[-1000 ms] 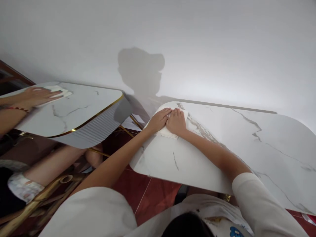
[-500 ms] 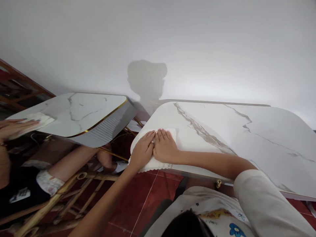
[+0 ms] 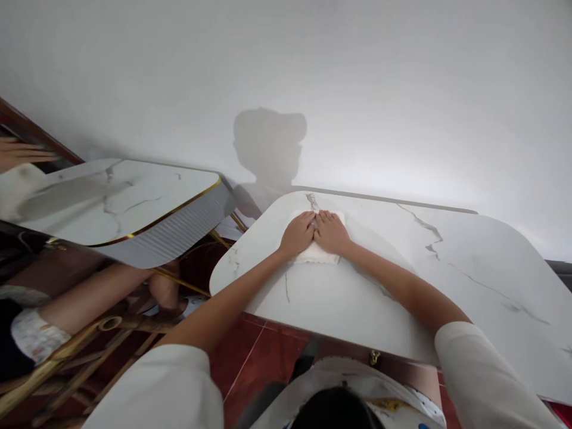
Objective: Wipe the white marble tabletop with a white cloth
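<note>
In the head view, we saw the person's left hand [image 3: 297, 233] and right hand [image 3: 332, 232] pressed side by side on a white cloth [image 3: 316, 257]. The cloth lay flat on the marble-patterned worktop [image 3: 339, 316], toward its left end and nearer the wall [image 3: 402, 89] than the front edge. The fingers [image 3: 329, 218] of both hands were stretched out flat, close together and pointing at the wall; we saw none curled around the cloth. We judged that 2 flat palms spread pressure over most of the cloth and kept it from bunching. Both arms reached forward and inward, which seemed to let them bear down evenly on 1 spot.

To the left stood a 2nd marble-patterned table [image 3: 179, 229] with a fluted grey side and gold trim. Over its far left end, we saw a co-worker's hand [image 3: 27, 154] with another white cloth [image 3: 20, 189] just below it; blur and the frame edge kept us from telling how that cloth was held. A bamboo chair [image 3: 84, 342] stood beneath, on the near side.
</note>
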A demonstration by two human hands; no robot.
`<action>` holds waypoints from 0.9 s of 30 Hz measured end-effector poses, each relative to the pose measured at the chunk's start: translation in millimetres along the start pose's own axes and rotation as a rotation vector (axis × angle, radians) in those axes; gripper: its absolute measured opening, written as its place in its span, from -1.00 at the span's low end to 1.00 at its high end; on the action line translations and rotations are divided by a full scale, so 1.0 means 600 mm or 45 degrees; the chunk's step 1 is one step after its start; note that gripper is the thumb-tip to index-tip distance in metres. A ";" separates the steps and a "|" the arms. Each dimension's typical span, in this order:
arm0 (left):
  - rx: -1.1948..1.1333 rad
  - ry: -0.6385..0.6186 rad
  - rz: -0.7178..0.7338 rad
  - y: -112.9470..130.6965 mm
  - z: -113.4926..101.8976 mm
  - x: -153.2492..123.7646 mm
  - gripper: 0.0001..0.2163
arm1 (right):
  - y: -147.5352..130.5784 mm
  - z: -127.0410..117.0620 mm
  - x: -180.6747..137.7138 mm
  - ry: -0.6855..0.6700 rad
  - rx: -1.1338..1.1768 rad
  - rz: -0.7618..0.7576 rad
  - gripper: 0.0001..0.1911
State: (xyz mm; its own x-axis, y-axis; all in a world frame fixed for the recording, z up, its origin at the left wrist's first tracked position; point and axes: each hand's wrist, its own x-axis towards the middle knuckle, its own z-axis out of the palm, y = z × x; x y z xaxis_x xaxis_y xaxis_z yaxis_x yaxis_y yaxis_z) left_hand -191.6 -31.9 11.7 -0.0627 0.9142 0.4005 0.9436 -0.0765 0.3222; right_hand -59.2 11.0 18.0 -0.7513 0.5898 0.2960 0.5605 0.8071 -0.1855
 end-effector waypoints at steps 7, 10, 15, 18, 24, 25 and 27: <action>-0.014 0.062 0.007 -0.053 0.042 0.131 -0.60 | 0.085 0.024 0.118 0.045 -0.006 0.041 -0.48; 0.001 0.055 0.068 -0.058 0.056 0.172 -0.62 | 0.117 0.028 0.148 0.064 0.000 0.057 -0.50; 0.025 -0.006 0.051 -0.025 0.088 0.221 -0.67 | 0.174 0.018 0.149 0.062 -0.008 0.136 -0.52; -0.003 -0.034 0.103 0.010 0.104 0.232 -0.72 | 0.202 0.004 0.123 0.067 -0.041 0.193 -0.54; -0.044 -0.076 0.267 0.068 0.109 0.215 -0.71 | 0.208 -0.016 0.060 0.046 -0.088 0.350 -0.46; -0.051 -0.082 0.295 0.073 0.108 0.208 -0.71 | 0.203 -0.017 0.051 0.041 -0.093 0.367 -0.45; -0.074 -0.092 0.342 0.080 0.104 0.193 -0.69 | 0.190 -0.020 0.032 0.036 -0.104 0.389 -0.44</action>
State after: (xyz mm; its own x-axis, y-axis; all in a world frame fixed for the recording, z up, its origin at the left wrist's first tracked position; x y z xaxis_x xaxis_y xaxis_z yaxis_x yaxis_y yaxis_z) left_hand -133.5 95.0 19.8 0.2127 0.8839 0.4166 0.9030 -0.3407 0.2619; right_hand -5.7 114.1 13.6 -0.5345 0.8028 0.2643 0.7857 0.5872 -0.1944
